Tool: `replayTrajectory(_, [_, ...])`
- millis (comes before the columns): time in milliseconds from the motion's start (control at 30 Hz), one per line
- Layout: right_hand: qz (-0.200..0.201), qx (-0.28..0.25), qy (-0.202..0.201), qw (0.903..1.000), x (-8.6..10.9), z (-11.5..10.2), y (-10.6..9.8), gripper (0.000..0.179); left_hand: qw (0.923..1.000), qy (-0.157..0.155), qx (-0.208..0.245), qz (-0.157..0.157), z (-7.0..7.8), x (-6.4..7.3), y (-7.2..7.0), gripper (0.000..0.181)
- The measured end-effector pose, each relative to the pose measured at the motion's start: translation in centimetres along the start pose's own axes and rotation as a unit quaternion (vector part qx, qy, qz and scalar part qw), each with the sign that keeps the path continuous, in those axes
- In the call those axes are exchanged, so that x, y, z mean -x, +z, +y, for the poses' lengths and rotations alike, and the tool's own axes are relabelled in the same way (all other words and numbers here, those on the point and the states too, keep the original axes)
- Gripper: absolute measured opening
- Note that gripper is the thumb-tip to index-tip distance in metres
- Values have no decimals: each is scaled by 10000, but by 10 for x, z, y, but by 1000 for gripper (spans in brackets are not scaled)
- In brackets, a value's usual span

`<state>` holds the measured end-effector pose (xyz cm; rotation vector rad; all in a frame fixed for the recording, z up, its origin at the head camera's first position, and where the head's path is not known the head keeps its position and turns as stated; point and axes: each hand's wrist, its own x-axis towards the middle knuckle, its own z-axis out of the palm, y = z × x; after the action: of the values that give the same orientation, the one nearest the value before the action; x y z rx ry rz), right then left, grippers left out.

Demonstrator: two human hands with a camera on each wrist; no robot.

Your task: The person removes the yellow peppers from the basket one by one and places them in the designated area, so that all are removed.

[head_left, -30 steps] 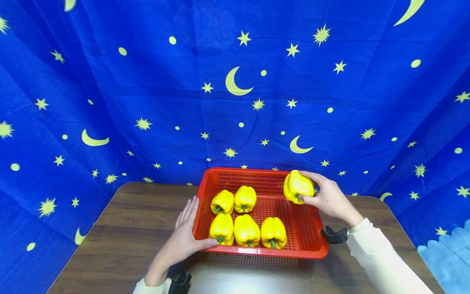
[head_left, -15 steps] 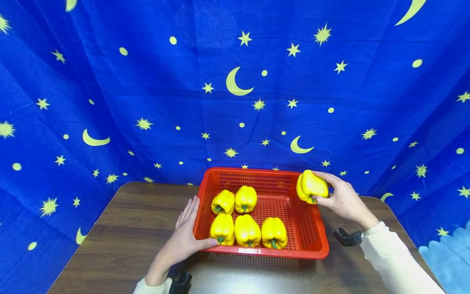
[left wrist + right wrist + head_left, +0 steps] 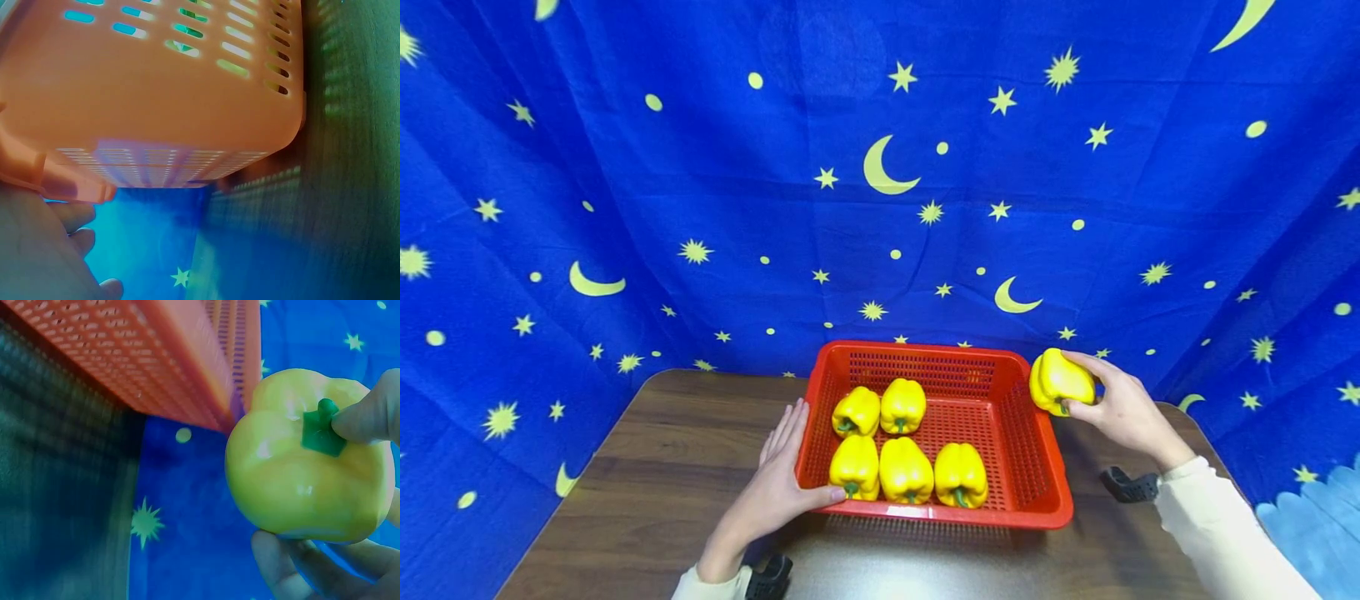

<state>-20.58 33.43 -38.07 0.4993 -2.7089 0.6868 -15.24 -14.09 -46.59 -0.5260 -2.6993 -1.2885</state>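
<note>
In the head view, a glossy yellow bell pepper (image 3: 1060, 382) is being held by the right hand (image 3: 1123, 408) at the right edge of a red perforated plastic basket (image 3: 992, 518), thumb and fingers clamped round it; whether the rim is touched cannot be told. By the left hand (image 3: 767, 487), the basket's left side is being steadied: fingers straight and lying near one another, thumb spread onto the front rim. Inside, five more yellow bell peppers (image 3: 906, 471) are seen, two at the back and three along the front. A transfer across the basket's right edge is judged to be in hand, one pepper at a time; for the next move, a firm grip and good clearance of that rim seem to be called for. Everything is set out on a brown wood-grain table (image 3: 647, 483), shiny at the front, backed by deep blue cloth (image 3: 790, 250) printed with pale yellow moons and stars, and a light blue scalloped cloth (image 3: 1315, 517) is glimpsed at lower right. Over to the left wrist view: the slotted basket wall is shown close up, with the fingertips seen past its edge against the blue. And in the right wrist view, the held pepper is shown beside the basket's outer wall, its green stem (image 3: 322, 431) pressed by the thumb, its underside backed by the fingers.
</note>
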Motion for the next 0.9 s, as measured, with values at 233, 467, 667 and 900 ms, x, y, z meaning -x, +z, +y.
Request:
replayTrajectory(233, [-39, -52, 47, 10000, 3, 21, 1, 69, 10000, -30, 23, -6, 0, -1, 0, 124])
replayTrajectory(467, [-60, -136, -1, 9999, 6, 32, 1, 70, 10000, -67, 8, -4, -1, -1, 0, 124])
replayTrajectory(667, [-134, -140, -232, 9995, 7, 39, 9, 71, 10000, -50, 19, 21, -1, 0, -1, 124])
replayTrajectory(900, [-323, -44, -50, 9995, 9, 47, 16, 70, 10000, -89, 0, -29, -2, 0, 0, 124])
